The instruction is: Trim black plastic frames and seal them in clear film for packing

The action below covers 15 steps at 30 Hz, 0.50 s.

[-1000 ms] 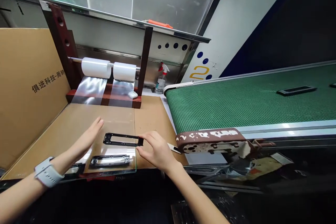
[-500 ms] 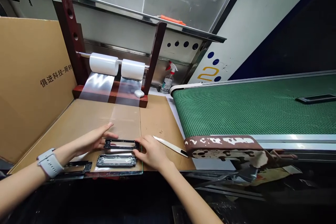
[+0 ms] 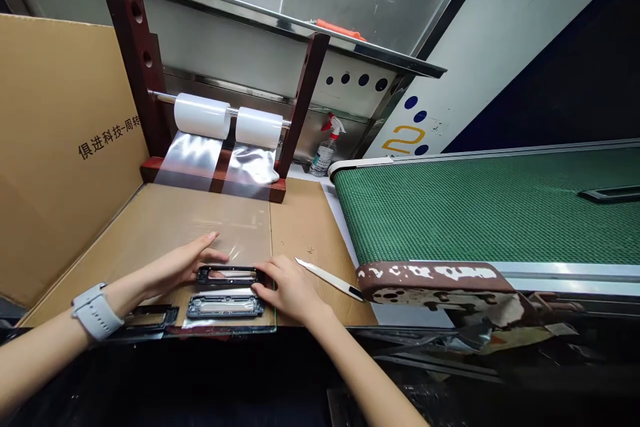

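A narrow black rectangular plastic frame (image 3: 234,282) with a long window is held near the front of the work surface. My right hand (image 3: 290,288) pinches its right end between thumb and fingers. My left hand (image 3: 193,263) is at the left end, thumb and index finger stretched apart; a fingertip seems to show through the window, and how it supports the frame is partly hidden. Just in front lies a second, similar dark frame (image 3: 225,307) with a pale, shiny middle. Another black frame (image 3: 153,318) rests below my left wrist, partly covered by it.
Two rolls of clear film (image 3: 203,116) hang on a bar in a dark red stand (image 3: 216,180). A white-handled knife (image 3: 330,279) lies right of my right hand. Beyond are a spray bottle (image 3: 323,157), a green conveyor belt (image 3: 460,213) carrying a black frame (image 3: 607,195), and a cardboard box (image 3: 65,100).
The view has shifted slightly. On the belt, the black frame appears farther right. Both hands keep nearly the same positions around the held frame.
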### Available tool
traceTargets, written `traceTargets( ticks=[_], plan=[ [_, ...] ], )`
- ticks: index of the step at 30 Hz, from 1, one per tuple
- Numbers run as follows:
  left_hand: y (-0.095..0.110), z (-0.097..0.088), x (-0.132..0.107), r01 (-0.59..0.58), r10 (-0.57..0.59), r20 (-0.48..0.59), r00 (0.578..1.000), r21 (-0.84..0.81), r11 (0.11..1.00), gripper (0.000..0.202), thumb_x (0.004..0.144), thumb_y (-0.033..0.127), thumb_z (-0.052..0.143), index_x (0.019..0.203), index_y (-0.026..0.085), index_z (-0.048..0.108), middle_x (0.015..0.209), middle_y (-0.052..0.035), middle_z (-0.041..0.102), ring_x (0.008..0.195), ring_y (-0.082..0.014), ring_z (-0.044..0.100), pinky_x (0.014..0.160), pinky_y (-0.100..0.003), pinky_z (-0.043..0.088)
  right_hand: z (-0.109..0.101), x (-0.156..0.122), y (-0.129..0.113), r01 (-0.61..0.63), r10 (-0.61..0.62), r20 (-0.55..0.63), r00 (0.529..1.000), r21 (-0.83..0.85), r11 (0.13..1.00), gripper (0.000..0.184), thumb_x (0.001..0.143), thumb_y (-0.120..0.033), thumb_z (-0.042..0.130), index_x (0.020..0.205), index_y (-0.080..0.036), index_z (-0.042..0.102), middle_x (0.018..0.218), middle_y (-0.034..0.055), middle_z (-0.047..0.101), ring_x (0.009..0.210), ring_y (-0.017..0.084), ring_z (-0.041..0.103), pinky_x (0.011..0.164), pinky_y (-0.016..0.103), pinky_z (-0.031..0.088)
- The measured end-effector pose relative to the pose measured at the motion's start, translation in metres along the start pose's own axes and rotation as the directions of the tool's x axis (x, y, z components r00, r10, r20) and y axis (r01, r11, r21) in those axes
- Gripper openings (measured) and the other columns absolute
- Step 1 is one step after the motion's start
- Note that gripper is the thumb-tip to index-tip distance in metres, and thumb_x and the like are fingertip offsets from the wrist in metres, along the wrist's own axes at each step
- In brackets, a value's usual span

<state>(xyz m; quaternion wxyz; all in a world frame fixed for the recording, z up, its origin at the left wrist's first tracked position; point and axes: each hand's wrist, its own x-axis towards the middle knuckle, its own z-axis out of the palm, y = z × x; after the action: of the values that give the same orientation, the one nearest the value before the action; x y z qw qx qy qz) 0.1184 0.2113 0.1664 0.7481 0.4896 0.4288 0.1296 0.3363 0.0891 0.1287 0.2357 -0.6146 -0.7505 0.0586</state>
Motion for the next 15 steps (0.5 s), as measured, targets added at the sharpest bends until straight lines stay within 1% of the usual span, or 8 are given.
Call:
traceTargets(
  ticks=[5,7,9,10,12,14,15],
  plan=[
    [0.000,0.004,-0.001,-0.043,0.043,-0.022,0.999,-0.018,0.999,0.085,0.085,0.067,0.052,0.151,0.023,0.021,0.141,-0.0171,0.055,0.098,-0.0294,0.069,0.097,-0.046,0.047,0.001,-0.001,0.001,-0.002,0.003,0.012,1.000,-0.012,1.000,0.029,0.085,-0.026,0.070,0.112,-0.018,0.068,0.092,0.0062,0.070,0.088,0.020,0.063,0.079,0.030,0.050],
    [0.000,0.005,0.000,-0.060,0.060,-0.034,0.998,-0.017,0.998,0.080,0.088,0.065,0.048,0.151,0.024,0.020,0.144,-0.0174,0.052,0.106,-0.0315,0.067,0.100,-0.048,0.045,0.002,-0.002,0.002,-0.003,0.003,0.015,1.000,-0.022,1.000,0.029,0.085,-0.026,0.070,0.113,-0.018,0.067,0.093,0.0066,0.070,0.089,0.021,0.063,0.080,0.030,0.050],
    [-0.001,0.004,0.005,-0.092,0.092,-0.060,0.994,-0.007,0.996,0.079,0.090,0.064,0.043,0.152,0.025,0.017,0.148,-0.0176,0.048,0.118,-0.0320,0.061,0.105,-0.049,0.041,0.002,-0.002,0.002,-0.002,0.002,0.016,1.000,-0.034,0.999,0.032,0.085,-0.025,0.070,0.116,-0.017,0.066,0.095,0.0068,0.070,0.091,0.021,0.063,0.081,0.031,0.050],
    [-0.003,0.003,0.008,-0.117,0.117,-0.078,0.990,0.000,0.993,0.079,0.091,0.064,0.042,0.153,0.025,0.014,0.152,-0.0171,0.044,0.125,-0.0309,0.056,0.108,-0.047,0.037,0.002,-0.002,0.002,-0.002,0.003,0.013,1.000,-0.041,0.999,0.035,0.085,-0.026,0.070,0.118,-0.017,0.065,0.096,0.0070,0.070,0.091,0.021,0.063,0.082,0.032,0.050],
    [-0.007,0.000,0.017,-0.180,0.182,-0.118,0.976,0.022,0.983,0.080,0.091,0.064,0.040,0.154,0.025,0.009,0.160,-0.0137,0.031,0.139,-0.0263,0.040,0.115,-0.041,0.028,0.001,-0.002,0.001,-0.009,0.009,0.000,1.000,-0.058,0.998,0.042,0.083,-0.029,0.073,0.122,-0.016,0.062,0.098,0.0078,0.070,0.092,0.023,0.063,0.083,0.034,0.050],
    [-0.012,-0.003,0.025,-0.243,0.248,-0.159,0.955,0.055,0.969,0.079,0.092,0.063,0.040,0.155,0.029,0.007,0.165,-0.0069,0.017,0.148,-0.0219,0.021,0.119,-0.036,0.018,-0.004,-0.004,-0.002,-0.023,0.021,-0.022,1.000,-0.075,0.997,0.044,0.084,-0.033,0.073,0.122,-0.016,0.061,0.100,0.0090,0.070,0.094,0.025,0.063,0.083,0.036,0.050],
    [-0.013,-0.005,0.028,-0.266,0.275,-0.177,0.945,0.074,0.961,0.078,0.091,0.063,0.042,0.155,0.032,0.007,0.166,-0.0031,0.012,0.150,-0.0212,0.012,0.119,-0.035,0.014,-0.008,-0.007,-0.004,-0.031,0.028,-0.036,0.999,-0.083,0.996,0.041,0.086,-0.034,0.071,0.121,-0.016,0.061,0.100,0.0093,0.070,0.094,0.025,0.063,0.083,0.036,0.050]
  ],
)
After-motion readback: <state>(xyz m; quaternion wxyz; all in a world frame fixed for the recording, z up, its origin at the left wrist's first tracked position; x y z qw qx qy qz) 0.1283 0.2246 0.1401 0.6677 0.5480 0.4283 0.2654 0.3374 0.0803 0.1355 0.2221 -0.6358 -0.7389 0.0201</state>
